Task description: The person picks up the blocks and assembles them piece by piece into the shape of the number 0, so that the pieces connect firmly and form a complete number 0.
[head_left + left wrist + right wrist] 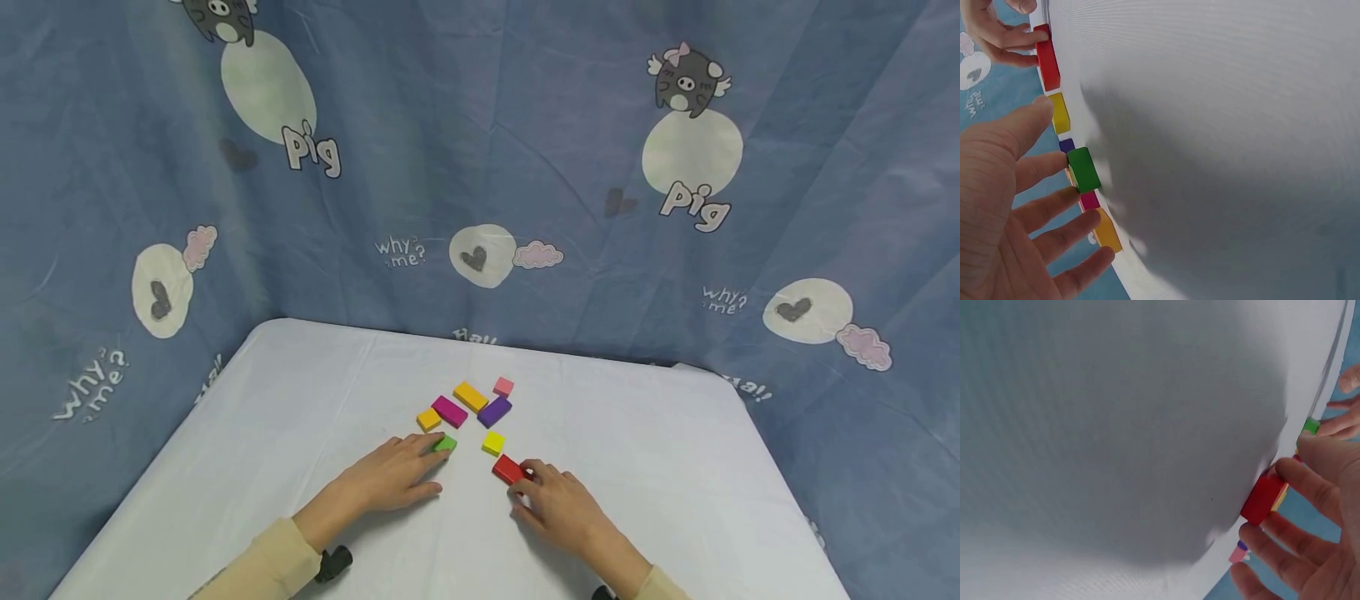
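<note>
In the head view my left hand (pixel 393 473) reaches in from the left, its fingers spread. The index fingertip touches a small green block (pixel 1084 169), while the thumb stays apart from it. My right hand (pixel 558 504) is at a red oblong block (pixel 510 469). Its index and middle fingertips touch that block in the right wrist view, with the thumb held away. A yellow block (pixel 492 442) lies between the two hands. Beyond the left fingertips are a small orange block (pixel 429 419) and a magenta oblong block (pixel 450 412).
Farther back on the white-covered table (pixel 637 433) lie an orange oblong block (pixel 470 397), a purple block (pixel 495 412) and a small pink block (pixel 503 387). A blue printed curtain (pixel 420 167) hangs behind the table's far edge.
</note>
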Demonstrator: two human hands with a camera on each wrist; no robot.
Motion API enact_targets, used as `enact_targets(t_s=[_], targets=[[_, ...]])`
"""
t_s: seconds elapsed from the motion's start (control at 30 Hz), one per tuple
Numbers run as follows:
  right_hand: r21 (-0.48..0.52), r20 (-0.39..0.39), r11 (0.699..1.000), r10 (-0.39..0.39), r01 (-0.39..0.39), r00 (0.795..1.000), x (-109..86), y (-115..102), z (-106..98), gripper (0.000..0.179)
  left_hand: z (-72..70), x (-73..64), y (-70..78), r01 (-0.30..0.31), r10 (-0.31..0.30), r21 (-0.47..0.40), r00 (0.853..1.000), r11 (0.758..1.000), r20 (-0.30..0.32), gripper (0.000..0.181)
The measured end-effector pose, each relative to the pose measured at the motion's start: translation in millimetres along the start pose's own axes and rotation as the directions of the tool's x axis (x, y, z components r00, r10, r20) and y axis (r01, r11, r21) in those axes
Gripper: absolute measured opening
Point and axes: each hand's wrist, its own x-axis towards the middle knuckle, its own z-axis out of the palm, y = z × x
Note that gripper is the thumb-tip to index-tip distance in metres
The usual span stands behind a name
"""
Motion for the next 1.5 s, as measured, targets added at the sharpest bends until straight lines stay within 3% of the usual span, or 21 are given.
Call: enact_targets(t_s=[0.23,0.5,0.73,1.0,1.3,1.5], targets=[[0.076,0.028,0.997,-0.002,0.000,1.000,-0.8,-0.7,0.1,0.010,0.2,-0.1,-0.4,-0.004,0.004,-0.006,1.000,1.000,0.005,0.054],[0.030,0.015,0.999,0.032,-0.033,0.999,0.4,1.2,1.3,0.045,-0.7,-1.4,0.6,-0.018,0.018,-0.013,1.000,1.000,-0.003,0.053],[0.058,-0.019,0.997,-0.043,0.044,0.999,-1.0,1.3,2.8,0.039,-1.0,-0.4,3.1,-0.015,0.015,-0.020,1.000,1.000,0.004,0.053],[0.062,-0.068,0.997,-0.051,0.055,0.996,4.2,-0.5,7.7,0.033,2.1,1.6,2.6,-0.029,0.029,-0.013,1.000,0.999,0.002,0.055],[0.159,-0.017,0.981,-0.114,0.115,0.993,3.7,-0.8,4.8,0.034,-0.5,4.1,1.0,-0.013,0.014,-0.012,0.999,1.000,0.036,0.057],[0.156,-0.026,0.983,-0.094,0.097,0.995,2.4,-0.9,4.4,0.036,-2.9,4.5,0.1,-0.006,0.006,-0.014,0.999,1.000,0.043,0.057]])
